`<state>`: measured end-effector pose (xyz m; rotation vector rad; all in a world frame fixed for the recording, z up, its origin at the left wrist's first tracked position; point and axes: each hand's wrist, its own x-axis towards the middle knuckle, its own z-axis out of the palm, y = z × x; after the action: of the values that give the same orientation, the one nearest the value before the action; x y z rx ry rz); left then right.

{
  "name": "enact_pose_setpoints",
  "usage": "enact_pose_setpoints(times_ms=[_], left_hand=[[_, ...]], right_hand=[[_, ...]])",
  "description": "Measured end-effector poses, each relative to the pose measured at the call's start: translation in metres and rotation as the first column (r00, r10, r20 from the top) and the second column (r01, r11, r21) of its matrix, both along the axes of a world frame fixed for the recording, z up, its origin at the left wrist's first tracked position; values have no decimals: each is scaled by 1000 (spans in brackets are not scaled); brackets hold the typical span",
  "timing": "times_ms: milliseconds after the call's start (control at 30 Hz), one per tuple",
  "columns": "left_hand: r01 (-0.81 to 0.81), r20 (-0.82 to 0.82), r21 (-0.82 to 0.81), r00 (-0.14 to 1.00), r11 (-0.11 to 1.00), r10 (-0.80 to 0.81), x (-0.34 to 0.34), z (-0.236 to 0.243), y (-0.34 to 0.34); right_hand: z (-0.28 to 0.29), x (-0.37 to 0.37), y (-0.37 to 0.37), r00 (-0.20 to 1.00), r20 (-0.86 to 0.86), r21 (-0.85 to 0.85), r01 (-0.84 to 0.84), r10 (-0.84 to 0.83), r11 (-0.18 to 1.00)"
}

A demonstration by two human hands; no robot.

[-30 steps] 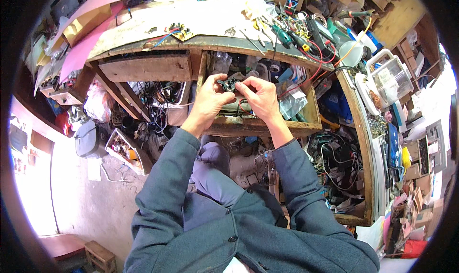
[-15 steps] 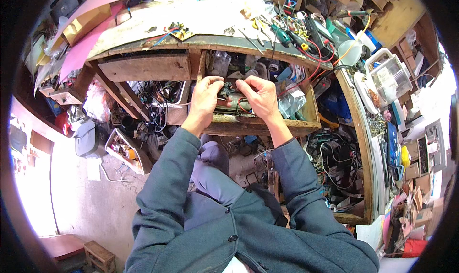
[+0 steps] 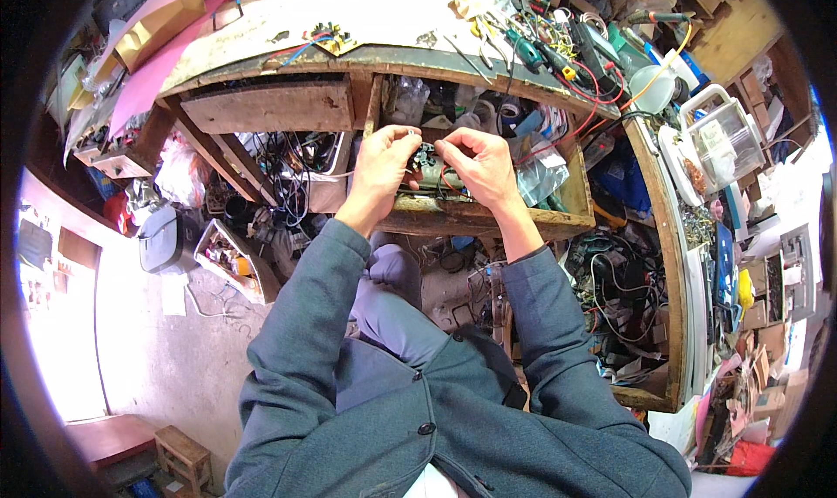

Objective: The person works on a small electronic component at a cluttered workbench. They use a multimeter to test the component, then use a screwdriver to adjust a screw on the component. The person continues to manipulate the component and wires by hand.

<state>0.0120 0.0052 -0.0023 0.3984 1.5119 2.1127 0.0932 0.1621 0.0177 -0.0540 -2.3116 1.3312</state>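
Observation:
Both hands are raised over the open wooden drawer (image 3: 484,219) at the bench front. A small dark electronic part (image 3: 425,158) sits between them. My left hand (image 3: 380,165) has its fingers bent round the part's left side, with thumb and index pinched at its edge. My right hand (image 3: 481,167) pinches the right side with thumb and forefinger, the other fingers curled. Thin red and black wires (image 3: 446,177) hang by the part. Bags, tape rolls and plastic packets (image 3: 542,176) fill the drawer beneath; its contents under my hands are partly hidden.
The bench top (image 3: 392,19) carries a small yellow board (image 3: 331,38), pliers, screwdrivers and wire tangles (image 3: 558,54). At right stand a clear plastic container (image 3: 724,141) and stacked clutter. Below are cable heaps (image 3: 610,306), a bin of parts (image 3: 235,258) and a stool (image 3: 181,454).
Both hands have shifted slightly up in the picture, and the bench appears a little higher too. The fingers have changed their grip around the small dark part.

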Motion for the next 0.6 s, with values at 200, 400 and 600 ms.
enact_pose_setpoints(times_ms=[200,400,600], left_hand=[[-44,-64,-24,997,999,43,3,1,2],[-41,-91,-44,995,998,37,2,-2,3],[-52,-113,-75,993,996,43,4,2,1]], right_hand=[[-1,0,0,1000,-18,0,-22,22,1000],[1,0,0,999,5,6,-32,32,999],[-1,0,-1,999,2,12,-34,34,999]])
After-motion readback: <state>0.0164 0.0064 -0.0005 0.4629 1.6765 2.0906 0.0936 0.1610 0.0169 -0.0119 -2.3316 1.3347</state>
